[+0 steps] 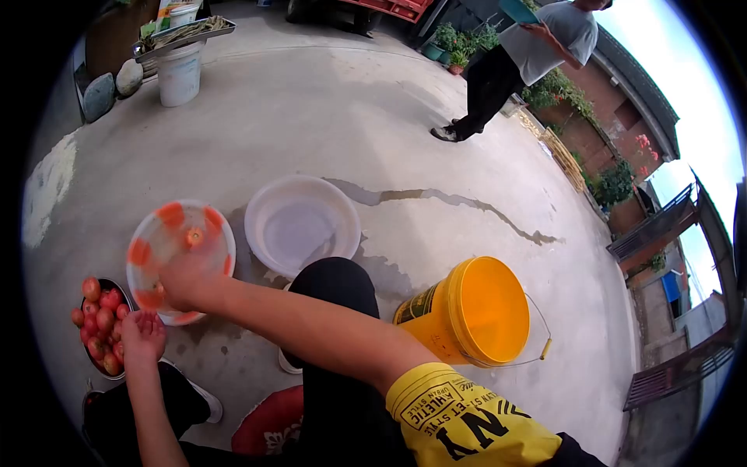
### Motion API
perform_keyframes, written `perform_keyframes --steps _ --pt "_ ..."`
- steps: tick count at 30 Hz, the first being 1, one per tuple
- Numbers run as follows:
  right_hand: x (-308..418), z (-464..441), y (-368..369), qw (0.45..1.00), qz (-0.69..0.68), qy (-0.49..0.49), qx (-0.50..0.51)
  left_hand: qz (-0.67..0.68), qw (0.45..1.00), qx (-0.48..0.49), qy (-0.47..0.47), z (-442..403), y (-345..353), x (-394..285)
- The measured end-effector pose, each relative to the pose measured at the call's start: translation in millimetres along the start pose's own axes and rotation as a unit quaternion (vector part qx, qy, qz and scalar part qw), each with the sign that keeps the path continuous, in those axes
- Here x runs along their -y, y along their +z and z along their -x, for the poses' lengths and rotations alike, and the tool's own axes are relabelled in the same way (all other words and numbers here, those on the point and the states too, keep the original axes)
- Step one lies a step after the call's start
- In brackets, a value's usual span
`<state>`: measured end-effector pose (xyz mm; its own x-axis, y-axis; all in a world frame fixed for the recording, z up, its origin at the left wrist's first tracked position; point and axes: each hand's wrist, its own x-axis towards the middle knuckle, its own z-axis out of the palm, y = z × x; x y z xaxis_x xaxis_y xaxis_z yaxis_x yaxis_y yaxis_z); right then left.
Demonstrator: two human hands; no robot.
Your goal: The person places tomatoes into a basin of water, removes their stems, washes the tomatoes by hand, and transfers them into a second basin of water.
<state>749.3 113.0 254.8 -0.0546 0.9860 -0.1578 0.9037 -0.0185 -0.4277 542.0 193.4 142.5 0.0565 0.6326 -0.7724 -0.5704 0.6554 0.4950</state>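
Note:
A steel bowl heaped with red tomatoes (pixel 101 321) sits on the ground at the far left. Beside its right edge is my left hand (pixel 144 335), palm turned up, fingers loosely bent and apart, with nothing visible in it. My right hand (pixel 185 279) reaches across into a white basin with orange patches (pixel 221 226); motion smears its fingers, so any hold is hidden. One tomato (pixel 194 237) lies in this basin, past my right hand. What looks like another tomato (pixel 159 288) shows near the basin's lower left side.
A pale basin (pixel 261 257) containing water stands to the right of the patterned one. Farther right is a yellow bucket (pixel 432 315), tilted in view. A wet streak (pixel 436 193) crosses the concrete. A person (pixel 537 47) stands ahead with a green basin. A white bucket (pixel 179 78) bears a tray.

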Motion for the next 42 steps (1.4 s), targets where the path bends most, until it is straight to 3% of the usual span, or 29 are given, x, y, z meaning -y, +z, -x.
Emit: perform_keyframes --steps 1,5,7,9,13,14,17,18,20,22,24,25,27,29,30,33,35,37,38,40,42 --pt "-1 3 -13 0.996 0.055 -0.019 0.061 -0.043 0.998 0.051 -0.016 38 7 12" --pt "-31 3 -10 0.988 0.101 -0.024 0.111 -0.142 0.982 0.124 -0.004 105 19 -9" --pt "-34 6 -11 0.983 0.123 -0.063 0.122 -0.166 0.980 0.108 0.029 104 23 -41" --pt "-24 17 -21 0.989 0.114 -0.058 0.078 -0.185 0.976 0.096 0.062 64 23 -75" --pt "-18 15 -17 0.993 0.101 -0.058 -0.001 -0.088 0.987 0.106 0.080 -96 7 -133" --pt "-15 17 -17 0.994 0.095 -0.062 -0.003 0.017 0.985 0.150 0.085 -134 -2 -136" --pt "-14 22 -26 0.992 0.114 -0.056 0.012 0.194 0.973 0.087 0.091 -91 23 -101" --pt "-16 22 -23 0.992 0.116 -0.051 -0.015 0.249 0.967 0.011 0.058 -134 19 -94" --pt "-25 23 -15 0.992 0.115 -0.043 -0.032 0.272 0.962 -0.009 0.031 -121 -12 -31" --pt "-32 19 -14 0.987 0.153 -0.045 -0.014 0.283 0.945 -0.151 -0.058 -101 -43 20" --pt "-32 18 -13 0.988 0.150 -0.038 -0.015 0.142 0.970 -0.188 -0.063 -60 -47 57" --pt "-31 18 -15 0.988 0.147 -0.031 -0.023 0.147 0.968 -0.191 -0.065 -26 -36 68" --pt "-17 29 -30 0.990 0.139 -0.038 -0.005 0.053 0.996 0.031 -0.065 55 -7 60" --pt "-15 31 -33 0.990 0.135 -0.044 0.012 -0.019 0.998 0.060 -0.025 107 0 36" --pt "-13 29 -26 0.993 0.104 -0.046 -0.030 -0.079 0.995 0.056 0.004 114 1 17" --pt "-9 23 -14 0.994 0.057 -0.058 -0.075 -0.184 0.978 0.062 0.070 91 15 -47" --pt "-6 22 -17 0.993 0.049 -0.065 -0.085 -0.183 0.969 0.126 0.106 25 28 -104" --pt "-6 25 -24 0.993 0.087 -0.063 -0.053 -0.135 0.976 0.130 0.111 -39 42 -156" --pt "-8 26 -26 0.993 0.091 -0.060 -0.054 -0.133 0.976 0.134 0.109 -48 53 -166" --pt "-8 28 -23 0.989 0.100 -0.063 -0.084 0.066 0.974 0.175 0.130 -37 50 -176" --pt "-11 28 -23 0.993 0.075 -0.069 -0.068 0.129 0.970 0.151 0.138 2 39 -133"
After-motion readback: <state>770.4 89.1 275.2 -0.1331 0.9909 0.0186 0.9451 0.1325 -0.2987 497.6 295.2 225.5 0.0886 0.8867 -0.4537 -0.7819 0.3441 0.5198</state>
